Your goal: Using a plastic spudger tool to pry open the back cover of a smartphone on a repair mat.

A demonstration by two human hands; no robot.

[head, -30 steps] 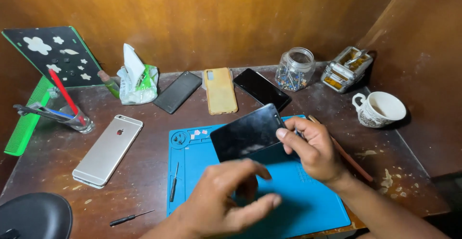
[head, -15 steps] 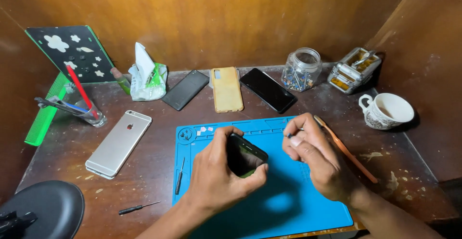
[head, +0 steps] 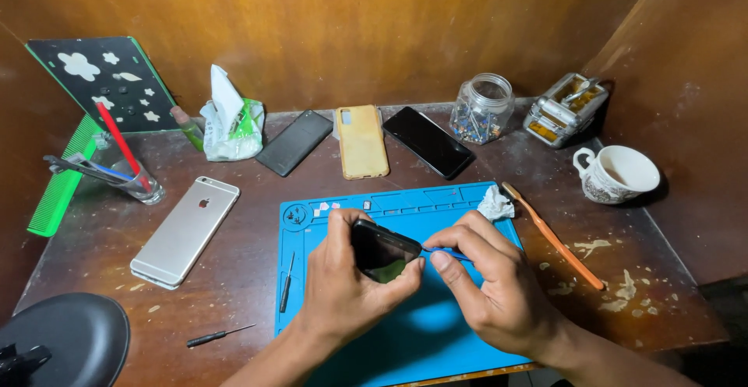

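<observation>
Head view: on the bench, a silver phone lies left of the blue mat. Over the mat, the left hand grips a black phone tilted on edge; the right hand pinches a thin blue tool against its right edge. An orange toothbrush lies further right.

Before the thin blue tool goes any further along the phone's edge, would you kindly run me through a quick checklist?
1. Left hand grips the black phone firmly: ok.
2. Right hand pinches the blue tool, tip at the phone's edge: ok.
3. Tip actually inside the seam: cannot tell.
4. Work stays over the blue mat: ok.
5. Small screwdriver on the mat lies apart from both hands: ok.
</observation>
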